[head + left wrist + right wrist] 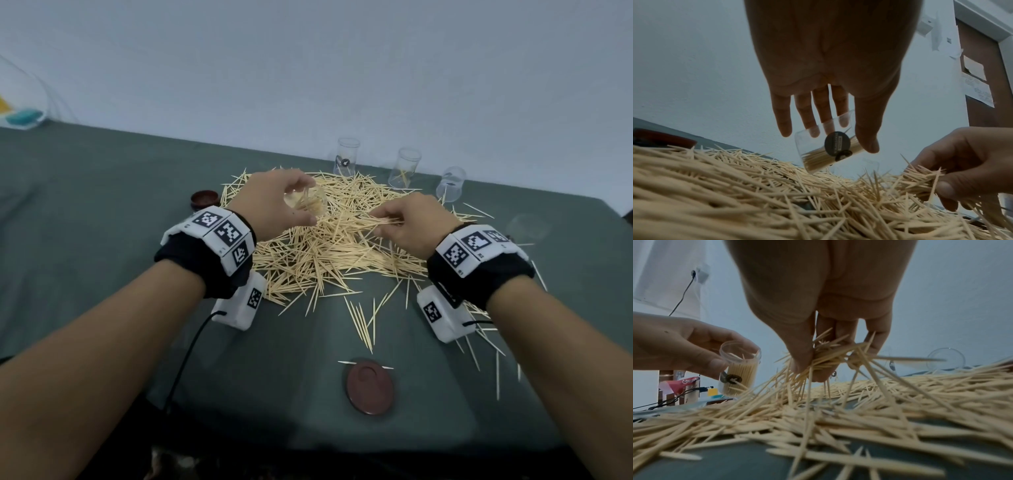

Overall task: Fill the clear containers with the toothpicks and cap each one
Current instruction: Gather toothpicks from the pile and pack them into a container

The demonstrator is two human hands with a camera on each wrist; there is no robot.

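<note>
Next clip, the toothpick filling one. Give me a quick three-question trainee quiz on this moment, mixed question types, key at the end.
1. True or false: the container in the left hand is capped.
2. What does the right hand pinch?
   A. a brown lid
   B. a bunch of toothpicks
   C. nothing
3. How many clear containers stand along the far table edge?

Key:
1. False, its mouth is open.
2. B
3. Three.

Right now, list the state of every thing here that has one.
held container: uncapped, partly filled, tilted
left hand: holds the held container
right hand: pinches a bundle of toothpicks
three far containers: uncapped, upright, nearly empty
near lid: loose on cloth
far lid: loose on cloth
</note>
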